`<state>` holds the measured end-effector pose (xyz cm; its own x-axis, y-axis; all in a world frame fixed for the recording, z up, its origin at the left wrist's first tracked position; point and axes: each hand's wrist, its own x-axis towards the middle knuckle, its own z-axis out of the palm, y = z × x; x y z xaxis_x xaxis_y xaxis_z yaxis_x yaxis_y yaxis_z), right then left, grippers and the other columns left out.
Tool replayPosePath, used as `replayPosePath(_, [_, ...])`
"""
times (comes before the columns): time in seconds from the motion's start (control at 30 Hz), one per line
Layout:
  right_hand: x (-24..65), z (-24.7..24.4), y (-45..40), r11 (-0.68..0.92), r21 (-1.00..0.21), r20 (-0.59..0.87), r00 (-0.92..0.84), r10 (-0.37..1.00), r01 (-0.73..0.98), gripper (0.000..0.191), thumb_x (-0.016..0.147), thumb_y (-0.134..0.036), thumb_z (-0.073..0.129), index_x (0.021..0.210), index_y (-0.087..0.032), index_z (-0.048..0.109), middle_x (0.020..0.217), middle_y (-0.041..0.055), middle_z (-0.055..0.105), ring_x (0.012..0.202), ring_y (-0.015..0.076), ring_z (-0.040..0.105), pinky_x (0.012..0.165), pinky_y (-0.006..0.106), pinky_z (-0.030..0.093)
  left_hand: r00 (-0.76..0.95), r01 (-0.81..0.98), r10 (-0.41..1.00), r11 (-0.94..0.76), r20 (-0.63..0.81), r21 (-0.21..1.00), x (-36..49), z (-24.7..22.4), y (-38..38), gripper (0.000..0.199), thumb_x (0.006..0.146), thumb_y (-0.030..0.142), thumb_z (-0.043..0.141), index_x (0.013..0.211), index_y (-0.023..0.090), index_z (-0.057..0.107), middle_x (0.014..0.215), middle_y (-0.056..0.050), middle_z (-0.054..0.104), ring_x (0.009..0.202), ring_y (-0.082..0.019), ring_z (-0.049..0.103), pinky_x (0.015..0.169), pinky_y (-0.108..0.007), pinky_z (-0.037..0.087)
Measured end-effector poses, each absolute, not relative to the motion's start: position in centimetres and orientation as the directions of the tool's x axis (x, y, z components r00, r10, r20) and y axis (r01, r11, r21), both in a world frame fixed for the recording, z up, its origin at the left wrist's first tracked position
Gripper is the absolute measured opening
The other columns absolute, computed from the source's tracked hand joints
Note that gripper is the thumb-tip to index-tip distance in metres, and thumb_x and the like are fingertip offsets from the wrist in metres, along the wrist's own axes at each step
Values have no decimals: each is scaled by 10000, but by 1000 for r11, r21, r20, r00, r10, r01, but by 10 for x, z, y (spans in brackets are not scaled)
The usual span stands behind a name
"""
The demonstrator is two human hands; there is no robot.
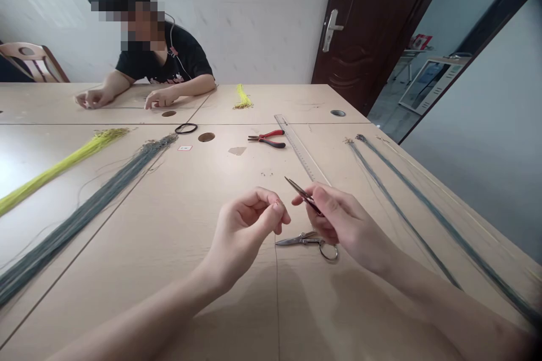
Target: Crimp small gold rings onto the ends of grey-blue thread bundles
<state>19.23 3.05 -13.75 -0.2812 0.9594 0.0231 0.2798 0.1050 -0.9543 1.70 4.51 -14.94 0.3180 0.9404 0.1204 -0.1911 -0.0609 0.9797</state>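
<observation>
The left hand (243, 234) pinches a tiny reddish bit (277, 201) in its fingers; the right hand (351, 225) grips a thin, pointed metal tool (301, 191). Silver metal scissors (301, 240) lie partly hidden below, red-and-black pliers (259, 138) farther back.

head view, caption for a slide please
Left hand pinching a tiny item, right hand holding a pointed tool; scissors lie on the table.

Pale wood table (190, 180). Scissors (301, 240) just below right hand (342, 217); yellow threads (63, 168) and grey threads (97, 200) left of left hand (245, 231); two thinner grey bundles (438, 213) off right hand's right; pliers (263, 138), clear ruler (295, 148) beyond both; short yellow bundle (241, 97) farther.
</observation>
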Motion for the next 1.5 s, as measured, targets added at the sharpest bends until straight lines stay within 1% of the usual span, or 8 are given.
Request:
replayPosePath(0.07, [191, -137, 26, 91, -977, 31, -293, 956, 194, 363, 950, -514, 328, 854, -208, 499, 589, -72, 305, 471, 56, 287, 410, 188, 256, 299, -189, 945, -78, 133, 979, 18, -149, 45, 142, 864, 178, 555, 725, 171, 583, 645, 46, 609, 588, -50, 511, 566, -141, 421])
replayPosePath(0.13, [191, -138, 22, 76, -984, 28, -285, 958, 159, 325, 921, -507, 431, 821, -205, 495, 595, -75, 319, 474, 44, 291, 416, 182, 248, 289, -185, 945, -99, 150, 978, 18, -149, 44, 138, 858, 156, 559, 723, 174, 585, 636, 51, 611, 579, -45, 515, 564, -132, 428])
replayPosePath(0.33, [190, -136, 15, 114, -989, 74, -341, 937, 98, 272, 927, -485, 434, 883, -230, 517, 580, -86, 288, 463, 44, 227, 406, 184, 196, 281, -203, 942, -131, 186, 970, 18, -148, 40, 155, 839, 95, 555, 714, 177, 596, 634, 57, 625, 576, -35, 537, 561, -106, 455])
replayPosePath(0.57, [188, -128, 10, 184, -946, 72, -383, 921, 265, 182, 956, -360, 430, 869, -240, 535, 606, -72, 349, 520, 63, 317, 463, 196, 268, 265, -295, 925, -192, 274, 936, 21, -147, 38, 167, 813, 46, 554, 705, 164, 602, 634, 52, 628, 572, -28, 563, 549, -89, 483])
replayPosePath(0.7, [188, -133, 9, 277, -926, 148, -425, 893, 259, 143, 973, -343, 394, 940, -277, 516, 616, -81, 370, 503, 60, 304, 460, 195, 261, 266, -318, 919, -201, 291, 926, 21, -146, 37, 170, 809, 31, 549, 714, 158, 611, 645, 45, 636, 573, -27, 573, 558, -90, 501])
replayPosePath(1.07, [187, -135, 8, 304, -907, 154, -443, 883, 292, 123, 971, -314, 404, 902, -254, 486, 587, -91, 367, 469, 52, 306, 433, 193, 241, 262, -312, 923, -197, 283, 930, 21, -146, 38, 151, 774, 27, 570, 692, 148, 609, 627, 44, 617, 559, -25, 560, 542, -86, 491])
replayPosePath(1.27, [185, -135, 8, 357, -882, 196, -448, 872, 309, 168, 971, -284, 402, 823, -219, 451, 594, -85, 373, 475, 51, 319, 441, 202, 244, 266, -274, 922, -209, 283, 939, 20, -147, 37, 134, 766, 43, 574, 691, 152, 592, 628, 35, 602, 564, -43, 543, 535, -114, 470])
replayPosePath(1.5, [185, -135, 8, 344, -873, 176, -436, 883, 345, 249, 971, -313, 392, 748, -204, 375, 588, -80, 330, 477, 56, 299, 442, 213, 237, 271, -245, 923, -208, 273, 947, 19, -147, 35, 133, 783, 69, 570, 688, 162, 582, 618, 29, 579, 570, -64, 529, 542, -154, 457])
